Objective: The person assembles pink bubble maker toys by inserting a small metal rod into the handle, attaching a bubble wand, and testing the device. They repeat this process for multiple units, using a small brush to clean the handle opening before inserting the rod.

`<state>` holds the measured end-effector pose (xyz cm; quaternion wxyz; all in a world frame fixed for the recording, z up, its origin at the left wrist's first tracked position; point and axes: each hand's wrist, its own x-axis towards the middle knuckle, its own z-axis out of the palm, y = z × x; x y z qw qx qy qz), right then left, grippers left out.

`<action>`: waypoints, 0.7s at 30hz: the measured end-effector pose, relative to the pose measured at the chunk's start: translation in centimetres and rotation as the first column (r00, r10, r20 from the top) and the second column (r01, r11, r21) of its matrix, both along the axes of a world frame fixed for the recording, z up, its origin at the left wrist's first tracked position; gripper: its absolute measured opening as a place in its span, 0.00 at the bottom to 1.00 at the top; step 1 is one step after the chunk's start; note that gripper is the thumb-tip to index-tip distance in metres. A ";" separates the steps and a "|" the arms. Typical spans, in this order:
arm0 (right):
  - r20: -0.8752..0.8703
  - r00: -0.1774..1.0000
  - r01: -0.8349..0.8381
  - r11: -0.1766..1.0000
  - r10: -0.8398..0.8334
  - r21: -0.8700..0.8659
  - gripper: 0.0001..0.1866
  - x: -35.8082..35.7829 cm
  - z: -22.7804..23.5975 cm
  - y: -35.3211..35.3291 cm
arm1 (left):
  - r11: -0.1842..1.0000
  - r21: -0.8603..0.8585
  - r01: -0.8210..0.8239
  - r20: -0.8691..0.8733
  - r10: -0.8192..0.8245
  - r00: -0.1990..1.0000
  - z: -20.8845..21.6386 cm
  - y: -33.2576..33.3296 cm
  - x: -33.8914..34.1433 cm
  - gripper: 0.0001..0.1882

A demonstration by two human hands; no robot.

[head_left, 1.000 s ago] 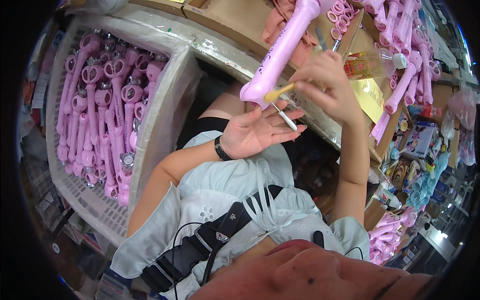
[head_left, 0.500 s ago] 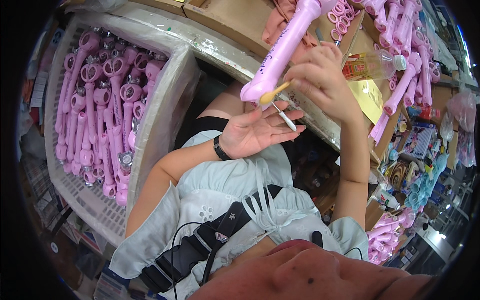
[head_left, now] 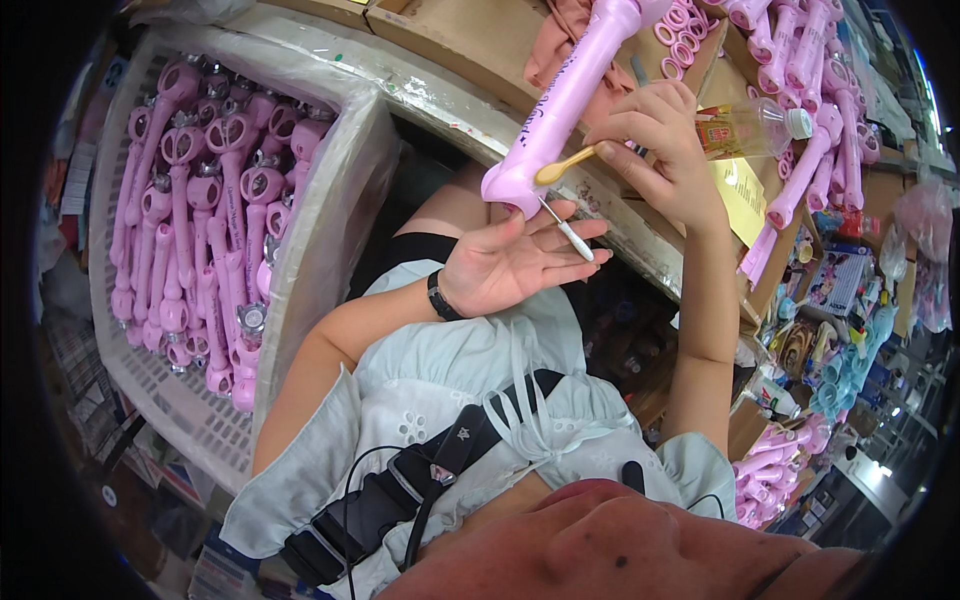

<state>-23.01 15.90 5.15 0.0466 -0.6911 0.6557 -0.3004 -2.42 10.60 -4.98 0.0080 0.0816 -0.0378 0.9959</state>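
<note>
Shifted since the earlier frame: the yellow tool [head_left: 567, 165], its rounded end now higher over the lower end of the pink wand [head_left: 565, 100], and the right hand [head_left: 665, 150], moved slightly rightward with it. Far left of the wand, a white crate [head_left: 190, 410] holds many packed wands [head_left: 182, 215]. Left hand [head_left: 505, 265]: at the wand's lower end, palm up, fingers spread, thumb against that end; whether it bears weight cannot be told. White-handled tool [head_left: 575, 243]: across those fingers, just below the wand, thin metal shaft toward it. Orange cloth [head_left: 548, 58]: behind the wand. Right hand: right of the wand, pinching the yellow tool between thumb and fingers. Pink rings [head_left: 672, 68] and a clear bottle [head_left: 770, 128] with a white cap: farther right of the wand
</note>
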 end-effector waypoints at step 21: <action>-0.045 0.999 -0.033 0.998 0.030 -0.062 0.05 0.1 -0.1 0.1 | 1.000 -0.009 0.000 0.020 0.001 1.000 -0.1 0.0 0.1 0.26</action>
